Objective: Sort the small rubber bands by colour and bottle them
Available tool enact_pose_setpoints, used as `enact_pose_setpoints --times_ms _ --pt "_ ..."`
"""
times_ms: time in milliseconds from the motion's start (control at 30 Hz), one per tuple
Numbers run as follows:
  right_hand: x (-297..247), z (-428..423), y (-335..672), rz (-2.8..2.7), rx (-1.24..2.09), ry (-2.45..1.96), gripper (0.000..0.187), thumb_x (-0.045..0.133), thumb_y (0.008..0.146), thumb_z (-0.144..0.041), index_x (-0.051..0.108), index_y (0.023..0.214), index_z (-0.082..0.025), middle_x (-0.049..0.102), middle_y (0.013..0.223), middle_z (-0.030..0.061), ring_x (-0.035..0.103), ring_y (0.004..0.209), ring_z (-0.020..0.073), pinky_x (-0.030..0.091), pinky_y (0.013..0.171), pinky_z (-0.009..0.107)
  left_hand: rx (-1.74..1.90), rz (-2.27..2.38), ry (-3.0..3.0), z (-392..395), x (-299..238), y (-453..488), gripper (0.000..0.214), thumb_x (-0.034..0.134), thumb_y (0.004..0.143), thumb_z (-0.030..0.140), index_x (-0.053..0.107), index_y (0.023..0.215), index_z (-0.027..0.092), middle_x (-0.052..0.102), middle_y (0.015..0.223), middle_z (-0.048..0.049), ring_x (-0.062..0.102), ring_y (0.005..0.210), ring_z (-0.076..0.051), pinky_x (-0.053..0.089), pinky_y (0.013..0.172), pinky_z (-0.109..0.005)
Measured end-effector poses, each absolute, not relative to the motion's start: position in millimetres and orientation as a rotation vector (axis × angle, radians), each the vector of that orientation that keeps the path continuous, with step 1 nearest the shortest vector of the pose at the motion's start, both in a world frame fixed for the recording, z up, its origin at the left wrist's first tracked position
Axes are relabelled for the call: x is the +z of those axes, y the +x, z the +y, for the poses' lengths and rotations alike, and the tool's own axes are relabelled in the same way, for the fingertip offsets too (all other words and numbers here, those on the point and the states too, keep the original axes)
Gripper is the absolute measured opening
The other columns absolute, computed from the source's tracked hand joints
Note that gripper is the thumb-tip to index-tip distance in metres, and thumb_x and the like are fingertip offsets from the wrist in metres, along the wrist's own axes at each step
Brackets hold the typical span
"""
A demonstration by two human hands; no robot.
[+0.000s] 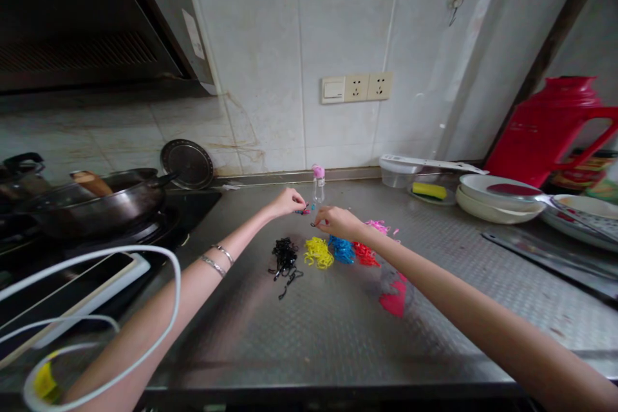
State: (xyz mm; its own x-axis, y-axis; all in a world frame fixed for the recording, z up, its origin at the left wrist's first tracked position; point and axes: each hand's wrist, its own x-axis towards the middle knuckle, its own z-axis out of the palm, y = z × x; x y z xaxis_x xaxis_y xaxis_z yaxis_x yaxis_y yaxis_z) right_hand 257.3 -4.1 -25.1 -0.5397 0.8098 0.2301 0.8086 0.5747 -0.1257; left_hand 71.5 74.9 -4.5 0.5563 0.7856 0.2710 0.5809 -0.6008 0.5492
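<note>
My left hand (288,202) is closed in a pinch over a small mixed-colour bunch of bands (305,209); what its fingertips hold, if anything, is too small to make out. Just to its right, my right hand (339,223) pinches a small black rubber band (313,224). Nearer me lie sorted heaps of little rubber bands: black (284,255), yellow (318,252), blue (342,249) and red (365,253). A pink heap (378,226) is partly hidden behind my right forearm. Behind the hands stands a small clear bottle with a pink top (318,183).
A pan (103,203) sits on the stove at left, near a white cable loop (176,283) across my left arm. At right are stacked bowls (497,206), a yellow sponge (429,190), a knife (545,264) and a red thermos (541,135). A red-printed plastic bag (393,299) lies under my right forearm.
</note>
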Motion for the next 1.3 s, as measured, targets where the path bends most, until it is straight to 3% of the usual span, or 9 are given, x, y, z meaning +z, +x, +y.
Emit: enact_pose_setpoints --times_ms 300,500,667,900,1300 --pt "-29 -26 207 -2.612 0.159 -0.945 0.017 0.050 0.077 -0.018 0.065 0.085 -0.019 0.063 0.088 0.0035 0.055 0.076 0.0115 0.039 0.065 0.020 0.237 1.007 2.263 47 -2 16 0.013 0.063 0.056 0.019 0.070 0.065 0.015 0.066 0.062 -0.0005 0.054 0.058 -0.010 0.038 0.056 -0.017" --pt "-31 -28 207 -2.550 0.219 -0.893 0.021 0.050 0.079 -0.023 0.062 0.096 -0.023 0.064 0.089 0.0017 0.055 0.075 0.0109 0.038 0.065 0.020 -0.021 0.900 2.126 45 -6 9 0.018 0.061 0.054 0.016 0.071 0.069 0.018 0.066 0.063 0.0017 0.053 0.055 -0.009 0.036 0.054 -0.017" --pt "-30 1 236 -2.414 0.118 -1.276 0.024 0.046 0.080 -0.024 0.061 0.099 -0.024 0.064 0.093 0.0019 0.056 0.079 0.0124 0.040 0.067 0.021 0.224 1.052 2.218 67 -11 7 0.020 0.060 0.060 0.025 0.070 0.074 0.015 0.066 0.065 -0.0014 0.052 0.054 -0.009 0.036 0.054 -0.018" --pt "-34 40 256 -2.423 -0.132 -1.654 0.029 0.038 0.084 -0.027 0.058 0.105 -0.024 0.059 0.108 0.0061 0.056 0.093 0.0189 0.043 0.071 0.025 0.588 1.269 2.381 91 -34 39 0.024 0.056 0.064 0.023 0.069 0.079 0.009 0.067 0.072 -0.0067 0.055 0.063 -0.013 0.039 0.061 -0.022" --pt "-40 71 245 -2.677 -0.487 -1.668 0.028 0.036 0.084 -0.014 0.061 0.097 -0.013 0.060 0.101 0.0183 0.060 0.089 0.0243 0.047 0.069 0.033 0.575 1.243 2.577 99 -59 67 0.024 0.057 0.068 0.024 0.069 0.087 0.014 0.067 0.078 -0.0069 0.057 0.067 -0.015 0.039 0.064 -0.023"
